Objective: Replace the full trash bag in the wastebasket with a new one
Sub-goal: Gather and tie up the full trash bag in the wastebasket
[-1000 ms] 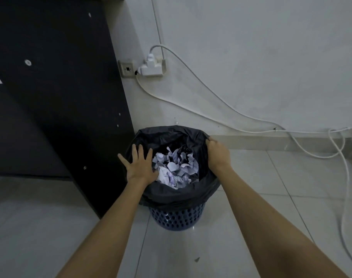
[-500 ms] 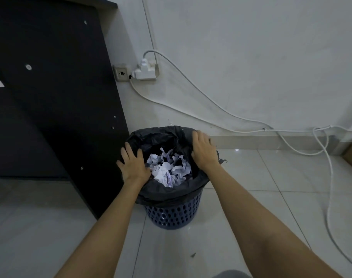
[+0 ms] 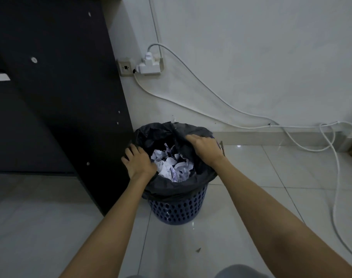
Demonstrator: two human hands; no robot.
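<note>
Blue perforated wastebasket (image 3: 178, 209) sits on the tile floor (image 3: 251, 177), dead centre of frame, just beside the dark cabinet (image 3: 56, 101) at its 9 o'clock, wall (image 3: 251, 57) at its 12. Black trash bag (image 3: 171, 189) still in the basket, top folded over the rim and hanging down the outside. Bag is full of crumpled white paper (image 3: 171, 165), visible thru the opening.

Both hands on the bag rim, arms coming in from 6 o'clock.
- Left hand (image 3: 138, 160): at 9 o'clock of the rim, palm down, fingers curled over the plastic edge, looks closed on the bag.
- Right hand (image 3: 206, 146): at 2 o'clock of the rim, fingers bunched on a fold of plastic pulled in toward the centre, gripping the bag.

Bag edge under the right hand is gathered and off the rim on that side; rest of the rim still covered.

Misc: wall outlet w/ white adapter (image 3: 150, 65) at 12 o'clock above the basket, white cables (image 3: 211, 91) running from it down the wall to 3 o'clock and looping onto the floor. Small bit of debris (image 3: 198, 250) on the tile at 5 o'clock of the basket, well apart from it.
</note>
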